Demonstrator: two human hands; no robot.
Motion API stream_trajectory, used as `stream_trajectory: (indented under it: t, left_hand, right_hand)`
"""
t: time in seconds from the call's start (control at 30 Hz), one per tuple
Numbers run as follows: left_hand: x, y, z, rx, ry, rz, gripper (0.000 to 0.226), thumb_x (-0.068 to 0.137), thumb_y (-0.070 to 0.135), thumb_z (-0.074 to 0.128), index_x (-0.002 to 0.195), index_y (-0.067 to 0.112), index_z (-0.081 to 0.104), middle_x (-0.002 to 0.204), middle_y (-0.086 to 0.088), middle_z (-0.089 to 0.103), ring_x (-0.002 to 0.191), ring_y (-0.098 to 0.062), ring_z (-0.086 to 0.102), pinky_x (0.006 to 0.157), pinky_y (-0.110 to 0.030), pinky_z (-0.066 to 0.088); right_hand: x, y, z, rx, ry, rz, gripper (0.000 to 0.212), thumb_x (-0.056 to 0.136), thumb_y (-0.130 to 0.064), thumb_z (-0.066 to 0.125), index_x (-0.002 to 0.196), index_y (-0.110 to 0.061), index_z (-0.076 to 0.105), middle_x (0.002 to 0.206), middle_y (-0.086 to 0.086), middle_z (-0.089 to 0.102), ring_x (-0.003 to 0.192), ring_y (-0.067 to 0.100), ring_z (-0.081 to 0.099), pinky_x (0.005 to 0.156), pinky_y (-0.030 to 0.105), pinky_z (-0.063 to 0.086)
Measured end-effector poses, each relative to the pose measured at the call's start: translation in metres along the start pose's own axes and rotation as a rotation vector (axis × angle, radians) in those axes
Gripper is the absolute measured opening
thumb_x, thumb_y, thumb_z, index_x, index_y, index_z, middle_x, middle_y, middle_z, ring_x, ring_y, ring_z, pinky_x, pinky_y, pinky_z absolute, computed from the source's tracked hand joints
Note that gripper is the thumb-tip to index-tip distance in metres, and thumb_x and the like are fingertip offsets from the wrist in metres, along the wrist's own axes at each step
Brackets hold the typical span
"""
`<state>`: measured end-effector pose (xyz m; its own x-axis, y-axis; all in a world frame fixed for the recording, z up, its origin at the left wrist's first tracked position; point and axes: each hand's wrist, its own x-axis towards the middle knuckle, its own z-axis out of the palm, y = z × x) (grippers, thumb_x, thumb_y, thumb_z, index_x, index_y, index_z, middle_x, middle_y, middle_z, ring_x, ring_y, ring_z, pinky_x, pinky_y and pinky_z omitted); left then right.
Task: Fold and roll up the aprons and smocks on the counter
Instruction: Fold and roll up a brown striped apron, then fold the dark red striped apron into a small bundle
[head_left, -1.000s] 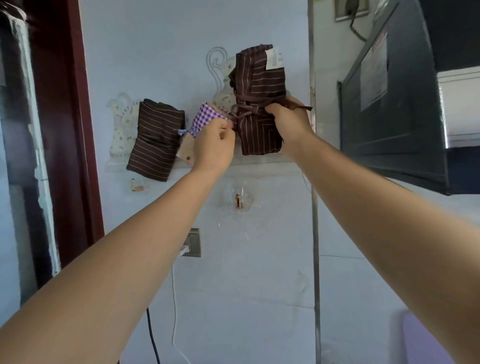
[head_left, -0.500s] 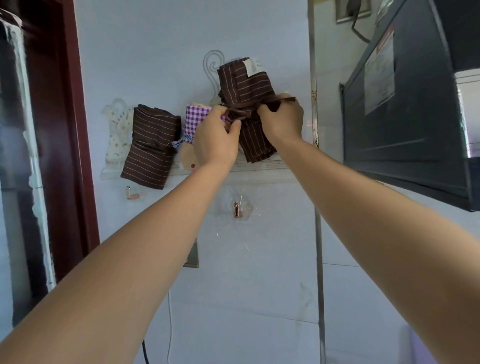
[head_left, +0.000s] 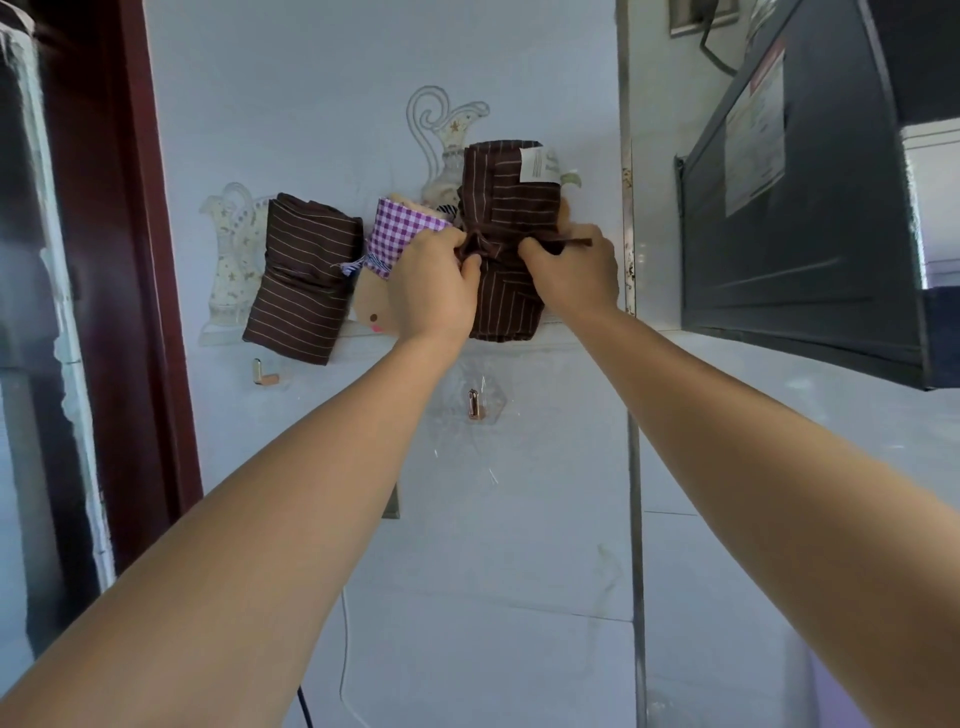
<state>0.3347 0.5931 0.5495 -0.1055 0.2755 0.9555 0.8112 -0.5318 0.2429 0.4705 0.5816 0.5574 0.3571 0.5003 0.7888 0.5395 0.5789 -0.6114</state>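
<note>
As only the head view is given, everything is read from it. The roll (head_left: 501, 208), a brown striped apron, is seen standing upright on the ledge (head_left: 363, 339) against the wall, with a white label (head_left: 537, 163) at its top. The left hand (head_left: 434, 283) is closed on the knot (head_left: 475, 245) at the roll's middle, with thumb and fingers pinched round it. The right hand (head_left: 571, 270) is curled round the strap (head_left: 574, 242), whose end pokes out to the right past the knuckles. Both hands are thus clamped on the tie rather than on the cloth body. Just to the left a checked roll (head_left: 402, 234) is wedged beside the left hand, and further left a second striped roll (head_left: 304, 278) is leaned on the same ledge.

The step is judged to be the tightening of the tie, so that the roll is held shut. It is best done with the two ends drawn apart level and evenly, so that the knot is seated at the middle and the roll is not dragged sideways off the narrow ledge. The roll should be pressed lightly back to the wall while the pull is made. Care is needed that the checked roll is not nudged by the left wrist. Whether a bow or a plain knot is being formed cannot be told, as it is hidden by the fingers.
</note>
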Motion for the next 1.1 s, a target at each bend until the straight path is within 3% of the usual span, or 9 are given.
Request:
stream_trajectory:
  t: [0.2,0.37,0.53,0.7,0.93,1.0,1.1]
  left_hand:
    - [-0.014,-0.004,-0.002,-0.032,-0.073,-0.011,0.015,0.094,0.024,0.059,0.100,0.015,0.069,0.070,0.004,0.055,0.070,-0.018,0.055,0.061,-0.027,0.036]
    - [-0.018,-0.003,-0.004,-0.033,-0.124,-0.036,0.028,0.095,0.029,0.056,0.117,0.013,0.062,0.092,-0.008,0.065,0.088,-0.025,0.060,0.074,-0.036,0.046]
    - [-0.026,-0.002,-0.007,-0.030,-0.181,-0.119,0.033,0.094,0.034,0.057,0.117,0.011,0.054,0.105,-0.008,0.062,0.093,-0.019,0.056,0.070,-0.027,0.035]
    - [-0.051,-0.006,-0.019,-0.137,-0.238,-0.249,0.031,0.095,0.033,0.056,0.117,0.012,0.058,0.109,-0.001,0.063,0.098,-0.016,0.058,0.077,-0.027,0.041]
    - [-0.129,-0.053,-0.073,-0.027,-0.348,-0.441,0.015,0.091,0.024,0.057,0.092,0.017,0.070,0.093,0.001,0.071,0.089,-0.022,0.065,0.081,-0.034,0.053]
    - [-0.163,-0.079,-0.106,0.013,-0.374,-0.548,0.013,0.090,0.025,0.058,0.086,0.020,0.070,0.089,0.004,0.071,0.086,-0.020,0.066,0.079,-0.032,0.054]
    - [-0.231,-0.129,-0.176,0.059,-0.394,-0.764,0.014,0.084,0.026,0.060,0.075,0.021,0.068,0.083,-0.003,0.072,0.081,-0.029,0.069,0.076,-0.042,0.058]
  right_hand:
    - [-0.019,0.014,0.005,0.161,0.027,0.004,0.018,0.087,-0.030,0.065,0.096,-0.016,0.071,0.089,-0.003,0.071,0.084,0.015,0.065,0.076,0.033,0.054]
    - [-0.029,0.016,0.006,0.264,0.010,0.047,0.022,0.089,-0.032,0.065,0.102,-0.014,0.061,0.092,-0.005,0.065,0.084,0.010,0.061,0.078,0.028,0.051]
    - [-0.047,0.023,0.006,0.408,-0.033,0.189,0.029,0.090,-0.036,0.064,0.106,-0.015,0.053,0.090,-0.007,0.060,0.079,0.008,0.058,0.076,0.026,0.049]
    - [-0.094,0.034,0.010,0.460,-0.070,0.362,0.010,0.091,-0.034,0.053,0.093,-0.024,0.050,0.088,0.002,0.059,0.071,0.015,0.050,0.068,0.030,0.042]
    - [-0.196,0.015,0.042,0.433,-0.487,0.421,0.017,0.092,-0.019,0.048,0.084,-0.012,0.062,0.067,0.001,0.056,0.056,0.013,0.045,0.052,0.024,0.034]
    - [-0.236,0.006,0.057,0.457,-0.594,0.468,0.019,0.092,-0.018,0.048,0.080,-0.013,0.062,0.066,0.002,0.056,0.052,0.013,0.043,0.045,0.021,0.032]
    - [-0.314,-0.015,0.085,0.454,-0.828,0.534,0.021,0.093,-0.020,0.049,0.079,-0.010,0.061,0.066,0.004,0.056,0.050,0.013,0.041,0.044,0.021,0.031]
